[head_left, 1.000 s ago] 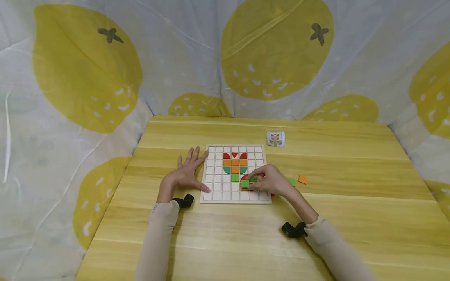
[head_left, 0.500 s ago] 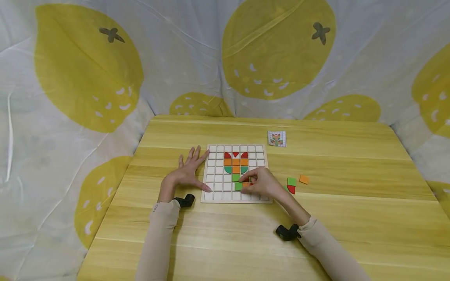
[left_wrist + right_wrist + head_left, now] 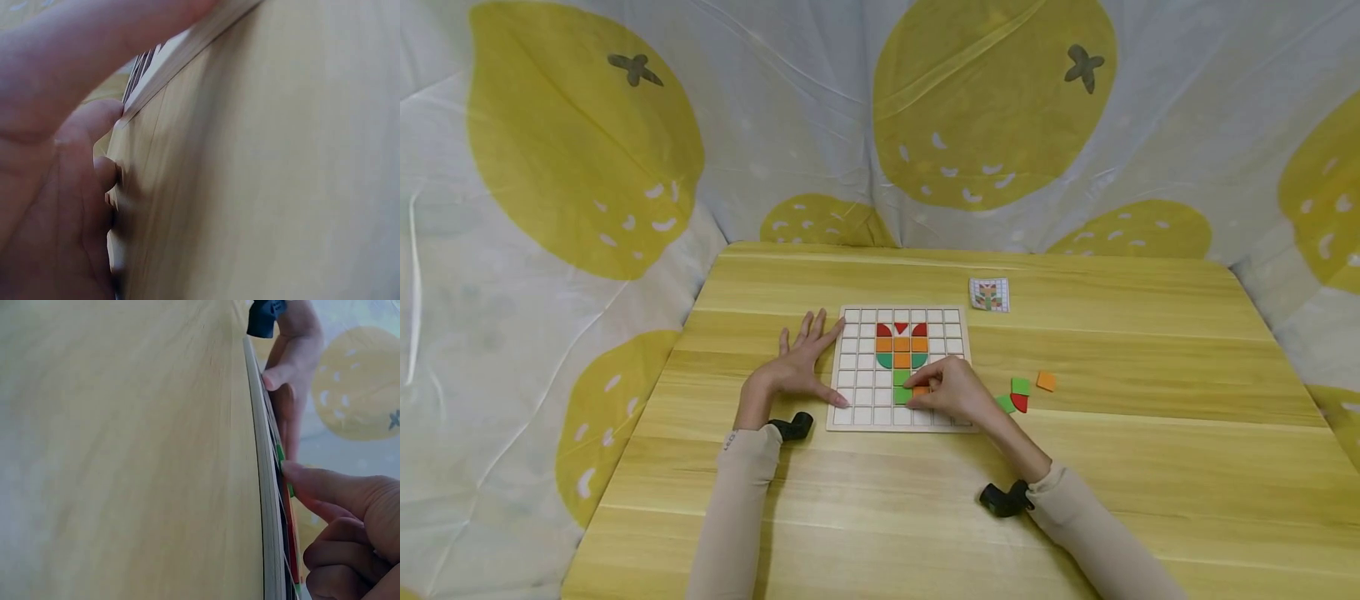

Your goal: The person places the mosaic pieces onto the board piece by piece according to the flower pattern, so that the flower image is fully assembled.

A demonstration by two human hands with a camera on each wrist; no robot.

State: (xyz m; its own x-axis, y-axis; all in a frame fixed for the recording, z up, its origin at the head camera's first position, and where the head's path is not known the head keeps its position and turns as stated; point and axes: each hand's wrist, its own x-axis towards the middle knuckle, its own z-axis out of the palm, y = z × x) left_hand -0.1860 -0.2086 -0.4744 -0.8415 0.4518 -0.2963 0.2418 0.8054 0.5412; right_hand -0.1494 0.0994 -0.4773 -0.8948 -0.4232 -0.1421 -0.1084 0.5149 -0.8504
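A pale wooden grid board (image 3: 859,417) lies on the table, several coloured tiles set in its cells. Along its left side my left hand (image 3: 793,371) rests with fingers spread, the thumb on the near left part and the index fingertip at the far left corner. Between thumb and index finger, my right hand (image 3: 955,390) pinches a light green square tile (image 3: 902,397), which lies in a cell under another green square (image 3: 902,378). An orange tile (image 3: 921,392) shows beside it. The right hand covers part of the board's right side. In the right wrist view, the thumb (image 3: 297,472) touches the tile's edge.
Right of the board lie loose tiles: a green square (image 3: 1020,386), a red quarter-round (image 3: 1019,403), another green piece (image 3: 1005,404) and an orange square (image 3: 1046,381). A small printed pattern card (image 3: 989,295) lies behind the board. A lemon-print curtain surrounds the wooden table (image 3: 880,517).
My right hand has moved left with the green square tile, from above the orange tile into the cell below the other green square. The left hand has stayed in place.
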